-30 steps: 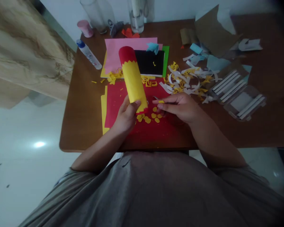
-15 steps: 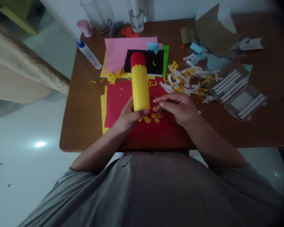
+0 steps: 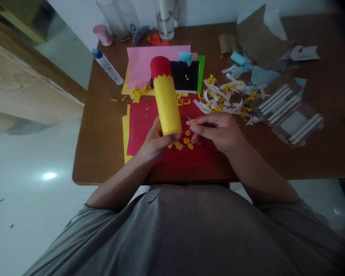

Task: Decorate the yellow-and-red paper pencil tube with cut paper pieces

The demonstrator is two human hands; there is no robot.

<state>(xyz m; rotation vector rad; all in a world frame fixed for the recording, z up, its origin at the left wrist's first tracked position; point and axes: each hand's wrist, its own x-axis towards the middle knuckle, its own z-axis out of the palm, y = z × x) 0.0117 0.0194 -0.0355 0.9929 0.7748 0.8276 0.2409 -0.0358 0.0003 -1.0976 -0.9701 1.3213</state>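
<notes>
My left hand (image 3: pixel 158 140) is wrapped round the lower end of a yellow paper-covered tube (image 3: pixel 168 105). The tube's far end is red with a zigzag border, and it leans up and to the left. My right hand (image 3: pixel 218 130) is closed in a pinch on a small yellow paper disc (image 3: pixel 194 123). A thin dark tip (image 3: pixel 187 118) pokes out by those fingertips; what it belongs to is hidden. Just below, several yellow paper discs (image 3: pixel 178 145) lie on a red sheet (image 3: pixel 140 130), between the two hands.
Yellow and white paper scraps (image 3: pixel 224 94) lie to the right, beside an opened clear case (image 3: pixel 299 119) with white strips. A glue bottle (image 3: pixel 107 67) lies at the left. Pink paper (image 3: pixel 143 61) and a black sheet (image 3: pixel 186 78) are behind. Glass vessels (image 3: pixel 165 27) stand at the wall.
The tube's red end has swung to the left and tilts more. My right hand has stayed nearly in place, and the yellow disc in its fingers shows more clearly.
</notes>
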